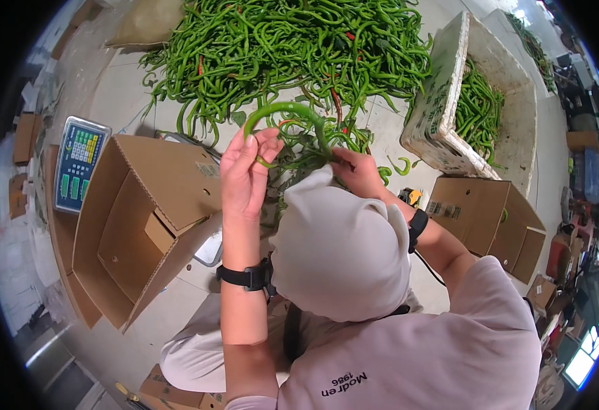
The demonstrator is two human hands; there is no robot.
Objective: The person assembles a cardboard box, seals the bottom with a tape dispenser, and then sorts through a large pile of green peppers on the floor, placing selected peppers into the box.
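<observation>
A long, curved green chili pepper (291,107) arches between my two hands. My left hand (248,164) pinches one end of it between thumb and fingers, its palm turned up. At the other end, my right hand (356,169) grips the pepper; its fingertips are partly hidden. Below the arch lie loose green peppers and leaves (304,143) on the tiled floor, partly covered by the light hood (340,251). Just beyond my hands spreads a large heap of green chili peppers (289,46), with a few red ones among them.
An open cardboard box (125,241) stands at left beside a digital scale's keypad panel (80,164). To the right, a white foam box (445,97) holds more green peppers (478,107). Near it is another cardboard box (468,215). A filled sack (148,23) rests at upper left.
</observation>
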